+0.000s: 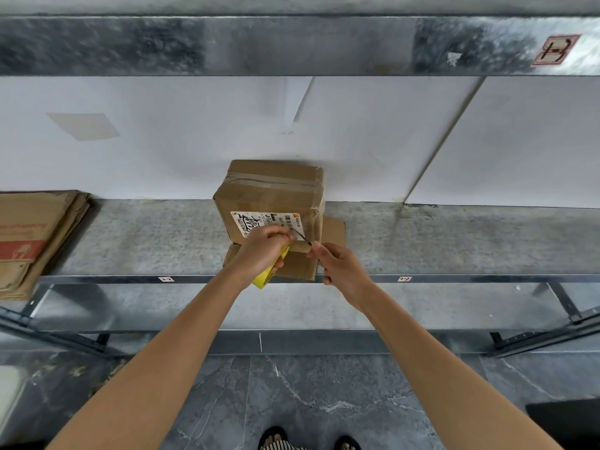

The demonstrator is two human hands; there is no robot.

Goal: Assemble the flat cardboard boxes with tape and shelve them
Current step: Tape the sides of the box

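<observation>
Nearest to me are the feet (280,442) in striped sandals on the grey stone floor (324,401), and from there both forearms reach up to the middle shelf (146,241). The left hand (263,245) is curled round a yellow tape roll (269,275), holding it just in front of the box (272,196). The right hand (337,264) pinches the free end of a strip of tape (303,237) between thumb and fingertip, its other fingers loosely folded. I judge the two hands are held apart like this to keep the strip taut and off the cardboard until it can be laid over a seam on the near face. The box stands on the shelf close to the white wall (162,141), label (259,222) towards me, on what looks like a loose cardboard piece (331,232); I cannot tell whether that is a separate sheet or the box's own open flaps. Tape already runs across the far upper part of the box, so that end is closed and nothing of its inside shows. At the left end of the same shelf lie the flat boxes (32,235), stacked and unfolded, well apart from the work, which I take to be the supply waiting for assembly.
</observation>
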